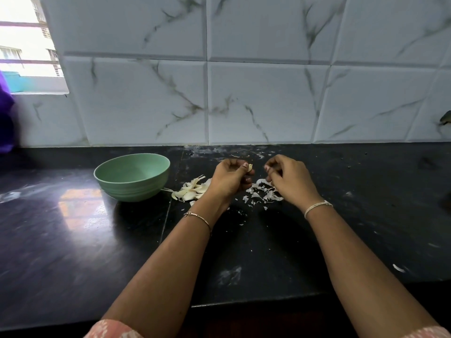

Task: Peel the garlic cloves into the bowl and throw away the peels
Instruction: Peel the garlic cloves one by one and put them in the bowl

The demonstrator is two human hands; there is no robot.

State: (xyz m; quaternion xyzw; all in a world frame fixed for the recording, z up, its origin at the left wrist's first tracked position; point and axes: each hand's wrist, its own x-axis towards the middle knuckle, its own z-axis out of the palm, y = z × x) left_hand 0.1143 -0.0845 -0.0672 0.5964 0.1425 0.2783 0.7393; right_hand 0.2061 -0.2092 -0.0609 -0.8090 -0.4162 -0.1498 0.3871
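"While the left hand (pixel 231 178) pinches a garlic clove (pixel 250 167), what's the right hand (pixel 289 180) doing?"

"Curled beside it, over peel scraps (pixel 262 192); whether it holds skin, I can't tell. Peeling step, I'd judge: strip it, then reach left to the green bowl (pixel 131 189)."

Black stone counter (pixel 73 240), pretty shiny on the left where it catches light from the window (pixel 26 45), with pale smudges and specks toward the back. The wall (pixel 268 98) behind is big white marble-look tiles with grey veins. There's something purple (pixel 6 113) at the far left edge, maybe cloth, too blurry to call.
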